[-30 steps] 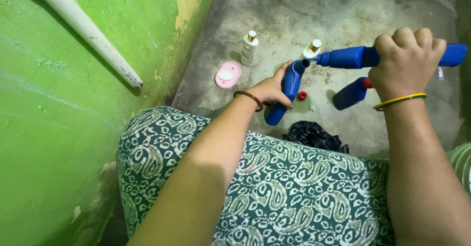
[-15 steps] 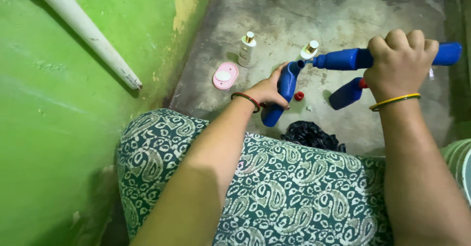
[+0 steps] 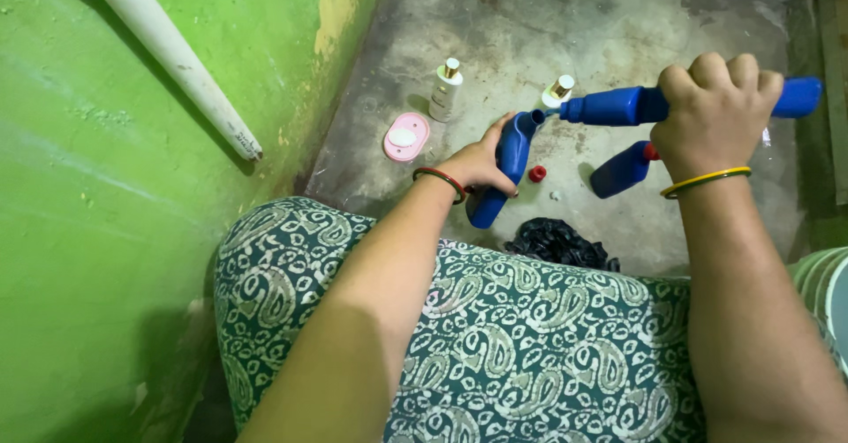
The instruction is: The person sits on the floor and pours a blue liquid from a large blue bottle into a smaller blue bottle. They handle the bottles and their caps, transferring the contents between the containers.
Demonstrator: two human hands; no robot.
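My left hand grips an open blue bottle, tilted, its bent neck pointing up and right. My right hand is closed around a second blue bottle, held level, with its nozzle touching the mouth of the first. A small red cap lies on the concrete floor just right of the left-hand bottle. A third blue bottle with a red cap lies on the floor below my right hand.
Two white bottles with gold caps stand further back. A pink soap dish lies near the green wall, which bears a white pipe. A black bag rests by my patterned knee.
The view has shifted slightly; both hands and their bottles sit a little lower-left in frame. The bottles stay joined mouth to nozzle.
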